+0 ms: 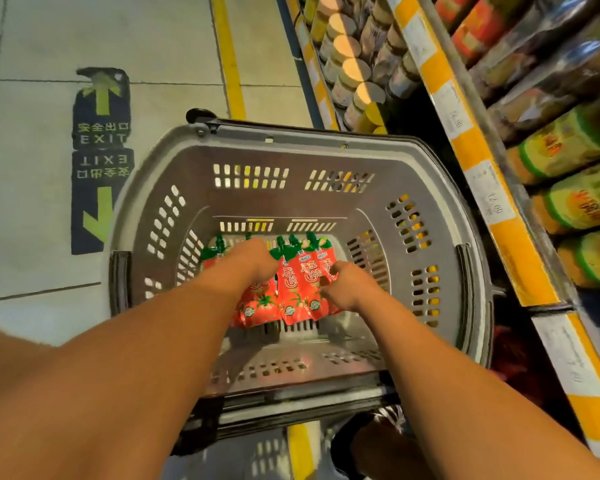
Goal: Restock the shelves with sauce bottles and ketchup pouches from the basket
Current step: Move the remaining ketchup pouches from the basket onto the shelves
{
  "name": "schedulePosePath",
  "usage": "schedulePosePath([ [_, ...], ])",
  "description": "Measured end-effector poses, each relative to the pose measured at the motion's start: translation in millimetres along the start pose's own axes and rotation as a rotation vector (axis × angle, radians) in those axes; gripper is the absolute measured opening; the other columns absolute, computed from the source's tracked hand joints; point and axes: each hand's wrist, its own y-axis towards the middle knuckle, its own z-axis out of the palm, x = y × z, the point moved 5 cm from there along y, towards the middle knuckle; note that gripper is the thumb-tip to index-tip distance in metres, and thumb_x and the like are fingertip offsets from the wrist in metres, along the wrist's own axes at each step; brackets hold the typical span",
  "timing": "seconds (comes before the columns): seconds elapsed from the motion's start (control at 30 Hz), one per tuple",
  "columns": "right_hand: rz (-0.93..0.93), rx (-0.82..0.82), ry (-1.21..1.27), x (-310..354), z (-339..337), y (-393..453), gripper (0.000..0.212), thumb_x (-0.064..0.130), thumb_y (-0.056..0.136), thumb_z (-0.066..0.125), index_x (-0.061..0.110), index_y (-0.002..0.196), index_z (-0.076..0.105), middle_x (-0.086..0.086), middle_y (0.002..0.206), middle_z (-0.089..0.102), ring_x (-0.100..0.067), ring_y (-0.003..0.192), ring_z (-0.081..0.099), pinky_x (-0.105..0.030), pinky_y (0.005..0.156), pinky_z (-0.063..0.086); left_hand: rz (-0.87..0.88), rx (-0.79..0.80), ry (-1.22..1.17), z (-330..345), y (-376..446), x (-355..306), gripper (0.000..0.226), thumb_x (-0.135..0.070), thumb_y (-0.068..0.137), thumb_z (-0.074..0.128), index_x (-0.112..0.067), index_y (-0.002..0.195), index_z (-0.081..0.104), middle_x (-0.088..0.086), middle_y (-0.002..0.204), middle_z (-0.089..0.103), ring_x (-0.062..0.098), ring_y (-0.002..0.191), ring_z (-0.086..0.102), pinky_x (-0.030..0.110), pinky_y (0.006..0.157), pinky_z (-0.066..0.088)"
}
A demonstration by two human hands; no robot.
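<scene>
Down in the grey basket (430, 188), both hands are on the ketchup pouches (297, 289). The right hand (349, 289) pinches one pouch's edge; the left hand (257, 261) presses on the pile, its grip hidden. The pouches lie flat, long axes running away from the person, green spouts pointing far. They look soft, floppy and slick; I'd hold them mid-body.

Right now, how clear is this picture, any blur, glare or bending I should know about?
Head view: wide-angle bending curves the basket rim and slants the shelves; jar lids catch warm glare; packets on the right shelf are smeared with blur; ketchup pouches stay fairly sharp; both forearms loom large, hiding the left hand fingers.
</scene>
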Motion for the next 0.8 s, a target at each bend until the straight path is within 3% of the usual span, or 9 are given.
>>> schedulePosePath([
  [0.07,0.013,0.024,0.010,-4,3,14,0.048,0.023,0.090,0.071,0.009,0.134,0.058,-0.013,0.126,0.066,-0.029,0.101,0.063,-0.035,0.082,0.052,-0.033,-0.005,-0.010,13,10,8,0.016,-0.021,0.093,0.058,-0.005,0.090,0.055,0.011,0.091,0.065,0.021,0.072,0.059,0.031,0.059,0.047],
  [0.13,0.024,0.048,0.012,-6,6,27,0.047,0.022,0.088,0.073,0.011,0.131,0.059,-0.012,0.121,0.068,-0.030,0.102,0.065,-0.038,0.086,0.056,-0.084,0.005,-0.023,26,20,15,0.014,-0.017,0.091,0.059,-0.005,0.098,0.058,0.008,0.089,0.064,0.020,0.073,0.060,0.030,0.058,0.048],
  [0.23,0.017,0.077,0.014,-5,14,45,0.030,0.019,0.087,0.071,0.016,0.115,0.062,-0.008,0.103,0.068,-0.027,0.091,0.065,-0.035,0.075,0.054,-0.179,0.063,0.022,45,30,26,0.032,-0.027,0.092,0.066,-0.004,0.115,0.062,0.011,0.106,0.064,0.030,0.100,0.066,0.040,0.086,0.060],
  [0.33,-0.001,0.112,-0.009,-4,22,60,0.024,0.019,0.089,0.072,0.016,0.110,0.060,-0.012,0.107,0.069,-0.030,0.091,0.066,-0.036,0.074,0.054,-0.287,0.028,-0.001,61,40,41,0.067,-0.038,0.093,0.067,-0.005,0.147,0.044,0.018,0.130,0.061,0.038,0.123,0.059,0.046,0.100,0.054],
  [0.47,-0.004,0.198,-0.016,-6,33,75,0.031,0.018,0.092,0.073,0.010,0.121,0.064,-0.018,0.124,0.066,-0.035,0.110,0.064,-0.044,0.095,0.054,-0.318,0.012,0.025,77,48,47,0.046,-0.044,0.099,0.048,-0.007,0.120,0.067,0.017,0.123,0.067,0.035,0.114,0.063,0.038,0.083,0.047],
  [0.6,0.076,0.194,0.040,-12,34,85,0.041,0.020,0.088,0.077,0.008,0.124,0.062,-0.017,0.124,0.066,-0.035,0.110,0.064,-0.046,0.098,0.054,-0.412,0.015,-0.043,89,48,58,0.047,-0.047,0.095,0.052,-0.008,0.113,0.070,0.013,0.098,0.068,0.030,0.087,0.063,0.034,0.073,0.042],
  [0.73,0.212,0.186,0.129,-19,38,93,0.078,0.020,0.082,0.082,0.011,0.146,0.039,-0.018,0.135,0.056,-0.039,0.115,0.062,-0.050,0.099,0.055,-0.394,-0.003,-0.063,102,49,56,0.041,-0.046,0.094,0.052,-0.010,0.101,0.072,0.014,0.108,0.071,0.035,0.096,0.064,0.034,0.073,0.044],
  [0.8,0.238,0.158,0.163,-19,39,97,0.088,0.019,0.079,0.084,0.013,0.151,0.032,-0.019,0.139,0.053,-0.041,0.118,0.061,-0.051,0.099,0.055,-0.401,-0.040,-0.109,103,49,52,0.038,-0.044,0.093,0.057,-0.010,0.106,0.068,0.014,0.110,0.071,0.035,0.093,0.062,0.034,0.072,0.043],
])
